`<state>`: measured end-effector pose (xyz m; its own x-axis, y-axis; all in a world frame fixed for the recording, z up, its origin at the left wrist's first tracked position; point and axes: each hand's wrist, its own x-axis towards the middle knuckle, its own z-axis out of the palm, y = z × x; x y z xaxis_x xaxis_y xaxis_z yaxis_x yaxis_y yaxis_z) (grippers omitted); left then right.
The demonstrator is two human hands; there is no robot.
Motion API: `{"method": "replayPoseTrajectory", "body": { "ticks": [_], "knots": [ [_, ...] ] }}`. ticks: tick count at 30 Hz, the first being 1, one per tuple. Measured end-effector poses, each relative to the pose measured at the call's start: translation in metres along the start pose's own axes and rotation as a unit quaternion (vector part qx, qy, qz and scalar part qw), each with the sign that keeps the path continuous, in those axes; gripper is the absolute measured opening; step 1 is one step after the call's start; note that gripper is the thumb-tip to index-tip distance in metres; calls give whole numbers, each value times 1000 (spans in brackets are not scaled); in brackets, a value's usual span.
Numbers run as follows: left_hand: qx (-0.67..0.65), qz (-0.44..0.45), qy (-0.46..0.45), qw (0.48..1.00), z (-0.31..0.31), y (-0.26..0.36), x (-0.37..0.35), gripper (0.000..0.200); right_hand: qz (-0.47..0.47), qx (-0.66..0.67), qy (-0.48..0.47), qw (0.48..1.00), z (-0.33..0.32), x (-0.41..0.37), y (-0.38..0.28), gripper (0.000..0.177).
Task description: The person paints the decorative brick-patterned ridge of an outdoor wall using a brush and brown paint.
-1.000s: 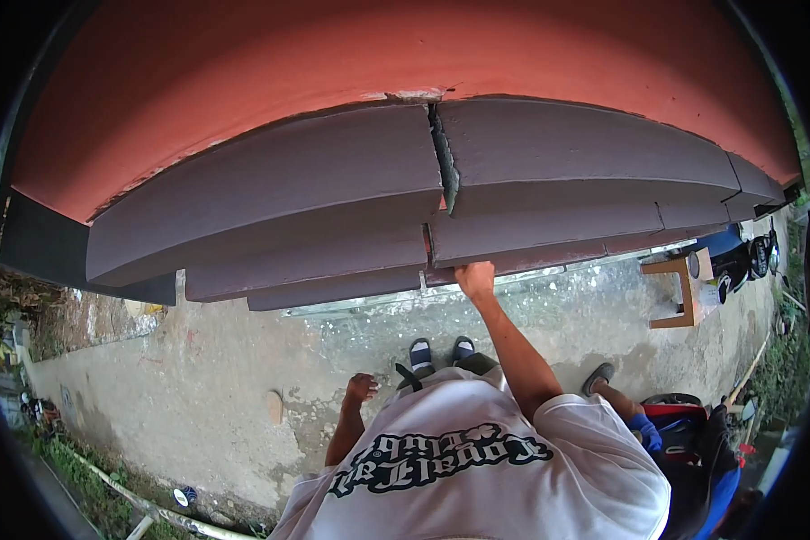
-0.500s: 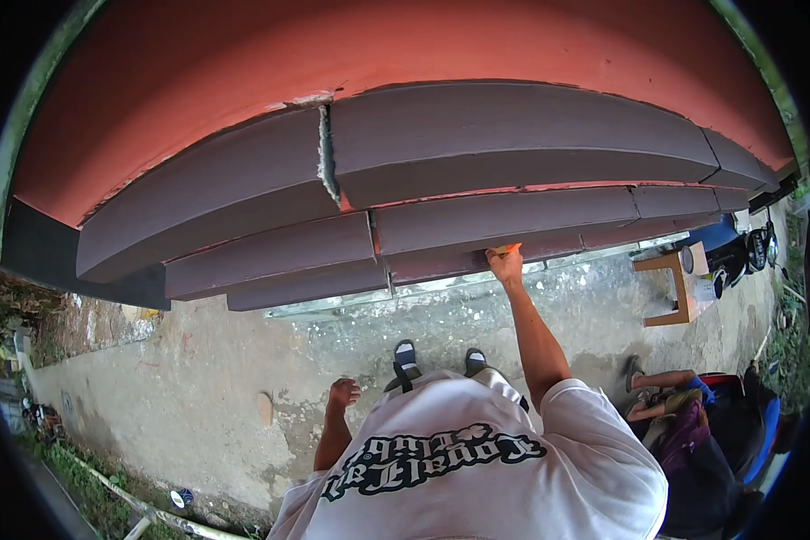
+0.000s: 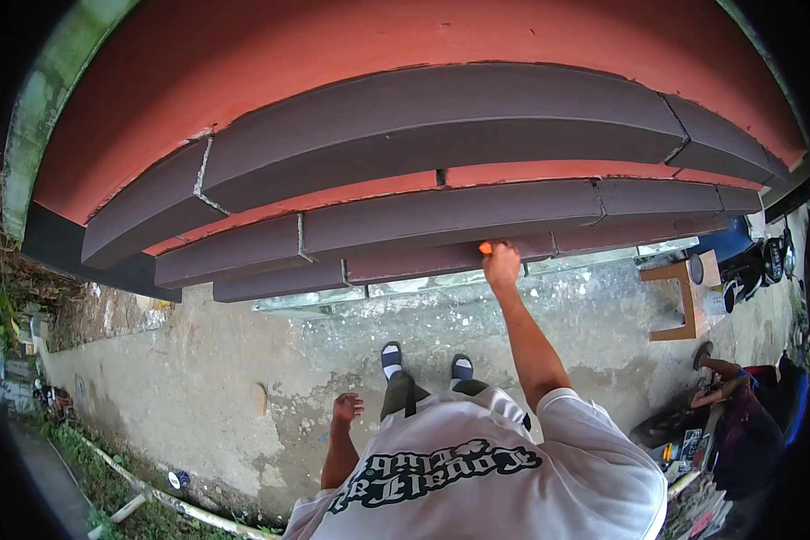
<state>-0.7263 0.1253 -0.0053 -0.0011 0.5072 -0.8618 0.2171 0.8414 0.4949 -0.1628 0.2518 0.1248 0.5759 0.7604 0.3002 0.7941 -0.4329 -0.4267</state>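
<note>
My right hand (image 3: 502, 265) reaches forward to the lowest tier of a stepped wall. Its fingers are closed on a small orange object (image 3: 486, 248), of which only a bit shows past the fingers; its kind I cannot make out. The hand is close against a maroon block (image 3: 423, 261), under a dark grey-purple ledge (image 3: 459, 216). Whether the orange object touches the surface is hard to see. Down at my side hangs my left hand (image 3: 346, 409), holding nothing, its fingers loosely apart over the concrete ground.
Red wall (image 3: 378, 54) rises above the ledges. To the right are a wooden stool (image 3: 684, 306) lying tipped, a white bucket (image 3: 715, 301) and a parked motorbike (image 3: 765, 256). A seated person (image 3: 747, 414) is at the lower right. A pole (image 3: 171, 504) edges the ground.
My view has shifted, so the ledges and their joints appear further left. My right hand stays at the lowest tier with the orange object. The left hand's fingers look slightly more spread.
</note>
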Motion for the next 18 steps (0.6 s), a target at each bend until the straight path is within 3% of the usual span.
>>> {"method": "replayPoseTrajectory", "body": {
  "ticks": [4,5,8,9,15,18],
  "knots": [
    [-7,1,36,999,21,-35,-34,24,65,235,-129,961,17,-11,-94,14],
    [-69,-15,1,997,15,-53,-34,26,51,271,-143,951,27,-14,-104,13],
    [-64,-41,30,997,15,-76,-64,27,42,352,-158,921,52,-21,-107,15],
    [-7,-22,79,997,20,-83,-79,26,58,363,-146,918,52,-18,-95,17],
    [-21,-84,82,993,8,-111,-119,28,231,288,-54,928,46,36,57,33],
    [-2,-92,82,992,6,-116,-113,27,259,130,9,957,-7,57,109,34]
  ]
}}
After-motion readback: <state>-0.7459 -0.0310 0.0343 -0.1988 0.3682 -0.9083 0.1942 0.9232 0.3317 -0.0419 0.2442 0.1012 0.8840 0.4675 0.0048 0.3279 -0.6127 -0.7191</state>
